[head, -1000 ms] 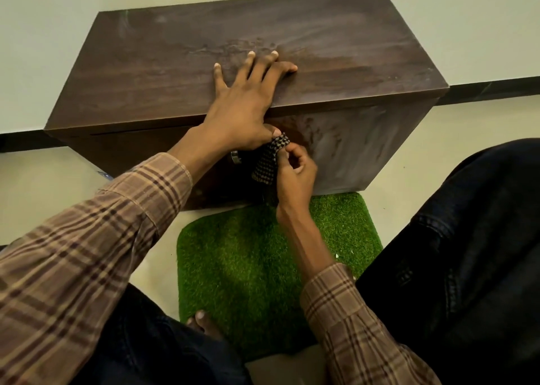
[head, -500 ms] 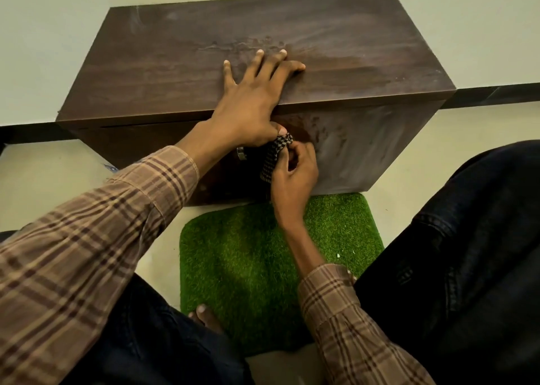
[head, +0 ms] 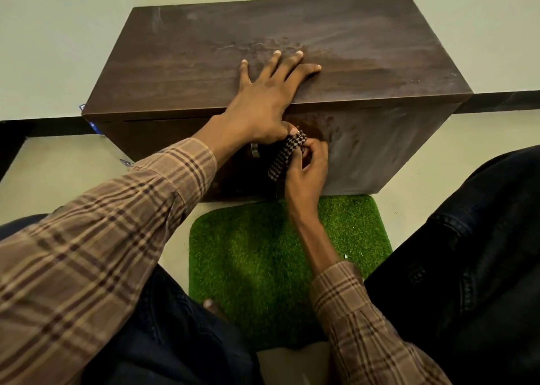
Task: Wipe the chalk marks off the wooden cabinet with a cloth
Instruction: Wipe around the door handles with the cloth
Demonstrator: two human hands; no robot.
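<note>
A dark wooden cabinet (head: 292,48) stands on the pale floor (head: 58,177) with its back against the wall. The left hand (head: 263,101) lies flat on the cabinet's top near the front edge, its fingers (head: 295,60) spread open and holding nothing, while the thumb hooks down over that edge. Just below it, the right hand (head: 306,171) presses a small checked cloth (head: 285,156) against the upper part of the front face, close under the top's front edge and roughly midway along it. The right fingers (head: 317,151) are curled closed around the cloth, pinching its upper end so that the top of the fabric sits against the wood right beside the left thumb, and the rest of it hangs down along the palm side of the hand. Pale chalk marks (head: 362,148) smear the front face to the right of the cloth, reaching toward the right corner, and fainter dusty streaks (head: 263,45) show on the top just beyond the left fingertips. A small metal knob (head: 255,150) shows just left of the cloth, partly hidden by the left wrist. A green grass-like mat (head: 263,253) lies on the floor touching the cabinet's base, under the right forearm. Plaid sleeves (head: 102,238) cover both arms, and dark trousers (head: 467,267) frame the mat on either side.
</note>
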